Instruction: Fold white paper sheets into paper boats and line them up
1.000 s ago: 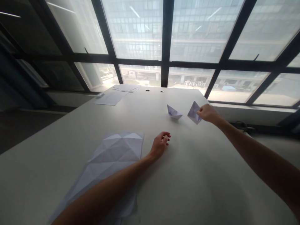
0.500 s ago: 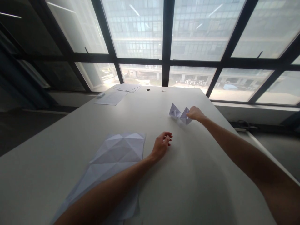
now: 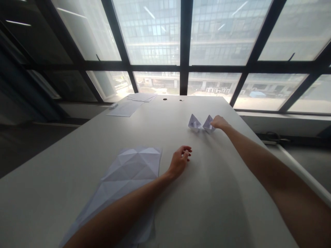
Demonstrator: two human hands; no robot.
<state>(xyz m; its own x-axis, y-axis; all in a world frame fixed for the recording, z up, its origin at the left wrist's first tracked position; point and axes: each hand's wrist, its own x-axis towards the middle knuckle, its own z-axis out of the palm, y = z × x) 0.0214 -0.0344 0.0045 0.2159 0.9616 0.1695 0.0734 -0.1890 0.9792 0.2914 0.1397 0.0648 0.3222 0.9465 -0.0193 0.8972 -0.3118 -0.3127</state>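
My right hand (image 3: 219,122) reaches far across the white table (image 3: 214,193) and pinches a small folded paper boat (image 3: 208,124) that rests on the surface. A second paper boat (image 3: 194,123) stands just to its left, almost touching it. My left hand (image 3: 180,160) lies on the table near the middle, fingers loosely curled with nothing in them. Beside my left forearm lies a large creased sheet of white paper (image 3: 129,179), flat on the table.
Loose paper sheets (image 3: 129,106) lie at the table's far left corner. Two small round holes (image 3: 164,99) sit near the far edge. Large dark-framed windows (image 3: 184,48) stand behind the table. The table's right edge runs close to my right arm.
My right hand carried the paper boat leftward and down, setting it on the table next to the other boat. My left hand stayed in place.
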